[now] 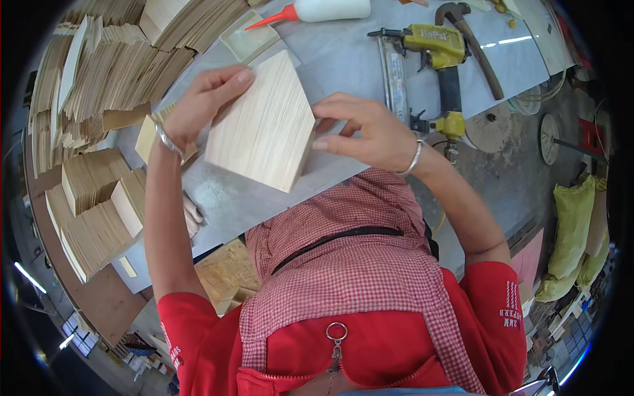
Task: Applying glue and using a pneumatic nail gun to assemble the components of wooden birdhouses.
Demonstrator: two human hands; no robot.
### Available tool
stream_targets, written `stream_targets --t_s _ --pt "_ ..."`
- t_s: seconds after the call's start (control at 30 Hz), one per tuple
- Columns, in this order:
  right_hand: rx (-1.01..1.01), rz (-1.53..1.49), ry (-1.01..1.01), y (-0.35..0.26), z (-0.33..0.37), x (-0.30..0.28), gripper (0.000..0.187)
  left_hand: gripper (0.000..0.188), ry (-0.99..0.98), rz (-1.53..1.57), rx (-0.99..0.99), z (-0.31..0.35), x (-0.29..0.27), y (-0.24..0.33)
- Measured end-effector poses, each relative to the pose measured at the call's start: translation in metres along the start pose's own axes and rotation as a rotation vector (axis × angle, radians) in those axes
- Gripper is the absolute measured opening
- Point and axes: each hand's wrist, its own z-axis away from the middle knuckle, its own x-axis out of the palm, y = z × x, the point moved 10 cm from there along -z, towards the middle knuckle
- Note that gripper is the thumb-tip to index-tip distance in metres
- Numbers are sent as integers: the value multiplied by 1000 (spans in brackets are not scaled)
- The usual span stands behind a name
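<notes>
Both grips pinch my wooden block (261, 132): left hand (198, 105) at its nine o'clock edge, right hand (363, 132) at three o'clock, above the bench (343, 59). Nail gun (429, 59) lies at one o'clock, veneer stacks (105, 79) at ten.

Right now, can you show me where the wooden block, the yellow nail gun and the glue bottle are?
wooden block (261, 129), head view, middle of its pale top face.
yellow nail gun (439, 43), head view, its yellow body.
glue bottle (327, 8), head view, its white body behind the red nozzle.
</notes>
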Motion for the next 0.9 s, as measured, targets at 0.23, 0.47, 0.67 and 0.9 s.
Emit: stream_targets --t_s 0.23,0.47,0.67,0.9 --pt "-44 -232 18 15 -14 38 24 33 30 -538 319 -7 3 49" --pt "-182 -164 89 10 -13 32 18 29 672 -884 776 106 40 74" --pt "-269 -88 131 -2 -11 34 16 32 713 -890 780 133 81 45" --pt "-281 -89 179 -1 -9 30 16 30 823 -960 825 134 83 44"
